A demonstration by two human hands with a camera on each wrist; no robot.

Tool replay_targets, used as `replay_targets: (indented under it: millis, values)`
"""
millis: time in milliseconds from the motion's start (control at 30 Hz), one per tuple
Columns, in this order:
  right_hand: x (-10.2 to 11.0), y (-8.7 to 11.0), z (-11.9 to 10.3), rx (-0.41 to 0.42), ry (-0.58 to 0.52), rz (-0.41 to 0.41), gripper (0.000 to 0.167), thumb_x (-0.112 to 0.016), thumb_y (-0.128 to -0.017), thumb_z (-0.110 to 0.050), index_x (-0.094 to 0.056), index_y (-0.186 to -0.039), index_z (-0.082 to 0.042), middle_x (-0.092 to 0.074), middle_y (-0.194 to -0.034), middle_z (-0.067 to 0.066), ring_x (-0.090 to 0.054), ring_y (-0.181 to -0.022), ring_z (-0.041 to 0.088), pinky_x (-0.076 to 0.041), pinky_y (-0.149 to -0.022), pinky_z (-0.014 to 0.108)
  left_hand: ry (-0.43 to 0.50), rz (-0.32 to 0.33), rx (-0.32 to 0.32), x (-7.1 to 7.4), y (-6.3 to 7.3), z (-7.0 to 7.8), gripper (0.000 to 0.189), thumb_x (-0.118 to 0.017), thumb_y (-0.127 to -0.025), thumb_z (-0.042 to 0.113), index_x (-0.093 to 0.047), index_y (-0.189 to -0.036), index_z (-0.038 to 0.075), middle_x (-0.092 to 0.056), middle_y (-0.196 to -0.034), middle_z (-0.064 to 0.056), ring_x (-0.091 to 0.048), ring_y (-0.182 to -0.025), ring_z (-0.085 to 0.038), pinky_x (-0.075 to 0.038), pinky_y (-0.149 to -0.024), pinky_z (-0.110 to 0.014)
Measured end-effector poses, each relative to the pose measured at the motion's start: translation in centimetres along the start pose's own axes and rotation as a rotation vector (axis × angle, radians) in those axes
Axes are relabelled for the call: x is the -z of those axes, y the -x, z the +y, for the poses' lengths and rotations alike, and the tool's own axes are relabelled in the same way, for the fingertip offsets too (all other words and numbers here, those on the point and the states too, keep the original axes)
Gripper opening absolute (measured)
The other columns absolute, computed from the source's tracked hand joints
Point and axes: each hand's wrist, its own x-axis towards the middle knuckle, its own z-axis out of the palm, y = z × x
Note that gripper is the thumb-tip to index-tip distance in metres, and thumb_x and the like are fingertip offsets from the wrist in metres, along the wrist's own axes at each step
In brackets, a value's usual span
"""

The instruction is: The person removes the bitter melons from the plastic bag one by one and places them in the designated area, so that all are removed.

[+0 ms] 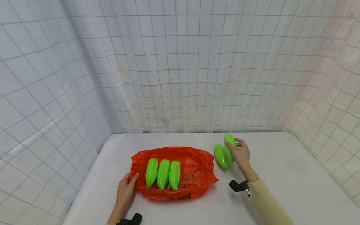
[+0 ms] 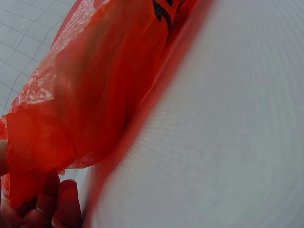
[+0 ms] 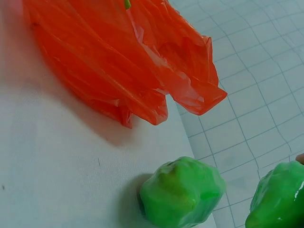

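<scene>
A red plastic bag lies spread open on the table, with three bright green ridged vegetable-like pieces side by side in it. My left hand pinches the bag's left edge between thumb and fingers; the left wrist view shows the red film bunched at those fingers. Right of the bag, my right hand grips one green ridged piece by its sides. Another green piece lies on the table just left of it, near the bag's right end, its blunt end showing in the right wrist view.
The white table has its far edge against a hanging white sheet with a grid pattern, which also runs along both sides. A black wrist camera sits on the right wrist, another on the left.
</scene>
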Motion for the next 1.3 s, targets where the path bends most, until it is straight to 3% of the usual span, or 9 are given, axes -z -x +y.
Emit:
replay_targets:
  millis: [333, 800, 1300]
  values:
    - [0.3, -0.4, 1.3, -0.022, 0.007, -0.011, 0.069, -0.064, -0.087, -0.045, -0.042, -0.138, -0.004, -0.046, -0.122, 0.021, -0.047, -0.104, 0.032, -0.041, -0.079, 0.041, -0.007, 0.002, 0.001, -0.1, 0.0, -0.1, 0.042, -0.053, -0.097, 0.036, -0.055, -0.108, -0.004, -0.057, -0.083, -0.006, -0.047, -0.075, -0.016, -0.041, -0.063, -0.022]
    - [0.4, -0.9, 3.3, -0.002, 0.103, 0.005, 0.066, -0.064, -0.088, -0.04, -0.043, -0.136, 0.0, -0.047, -0.12, 0.025, -0.045, -0.106, 0.036, -0.039, -0.084, 0.048, -0.018, -0.004, 0.016, -0.1, -0.2, -0.3, 0.042, -0.052, -0.097, 0.038, -0.055, -0.108, -0.002, -0.057, -0.083, -0.006, -0.046, -0.077, -0.018, -0.042, -0.064, -0.022]
    - [0.2, -0.7, 3.8, 0.005, 0.19, -0.011, 0.067, -0.062, -0.089, -0.041, -0.043, -0.136, 0.002, -0.048, -0.118, 0.027, -0.047, -0.105, 0.039, -0.038, -0.083, 0.051, -0.012, 0.003, 0.008, -0.1, -0.3, -0.2, 0.042, -0.052, -0.097, 0.038, -0.055, -0.109, -0.003, -0.058, -0.085, -0.007, -0.047, -0.077, -0.017, -0.041, -0.063, -0.022]
